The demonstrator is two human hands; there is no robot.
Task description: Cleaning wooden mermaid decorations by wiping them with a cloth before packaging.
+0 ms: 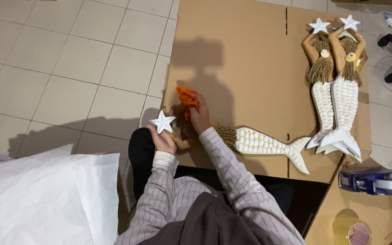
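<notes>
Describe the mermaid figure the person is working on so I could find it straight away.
Look at the big cardboard sheet on the tiled floor. At its near edge one mermaid figure lies sideways, with the left hand at its white star and the right hand pressing an orange cloth on it. The other two mermaids lie untouched, side by side.

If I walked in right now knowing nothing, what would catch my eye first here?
Probably the orange cloth in the right hand, pressed to a wooden mermaid lying across the cardboard. The left hand grips that figure by its white star. Next, two finished mermaids lying side by side at the cardboard's far right, shell tails pale against the brown.
</notes>
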